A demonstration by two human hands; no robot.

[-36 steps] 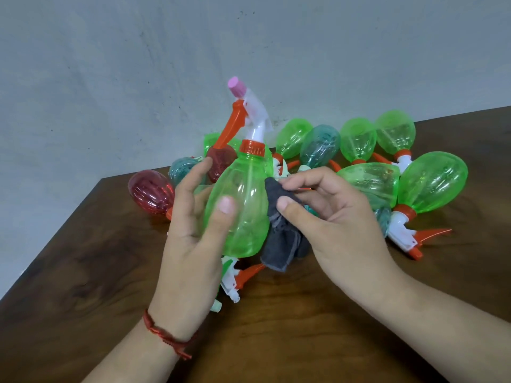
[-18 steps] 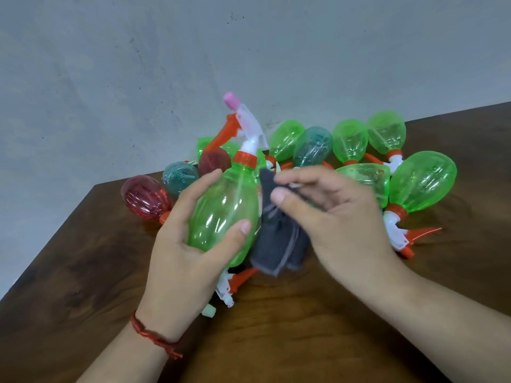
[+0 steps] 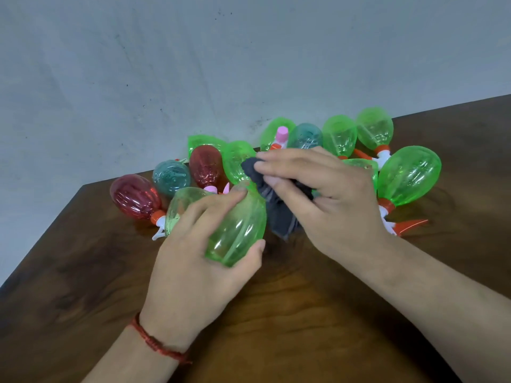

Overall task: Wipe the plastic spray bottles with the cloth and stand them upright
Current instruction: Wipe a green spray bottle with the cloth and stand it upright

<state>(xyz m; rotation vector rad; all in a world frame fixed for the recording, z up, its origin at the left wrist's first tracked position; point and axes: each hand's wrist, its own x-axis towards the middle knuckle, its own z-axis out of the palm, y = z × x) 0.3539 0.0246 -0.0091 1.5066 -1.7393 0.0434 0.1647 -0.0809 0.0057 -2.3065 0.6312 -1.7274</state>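
while the left hand [image 3: 193, 261] is gripping the green spray bottle [image 3: 237, 228] tilted above the table [image 3: 304, 327], a little in from its far-left corner, the right hand [image 3: 323, 197] is pinching the dark cloth [image 3: 279, 214] against it, with more bottles [image 3: 406, 178] lying along the far edge.

Head-worn camera looks steeply down, close over the table [image 3: 276, 313] toward the wall [image 3: 166, 64].

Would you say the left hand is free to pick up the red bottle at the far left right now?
Probably not: the left hand is wrapped around a green bottle, though the red bottle lies unobstructed.
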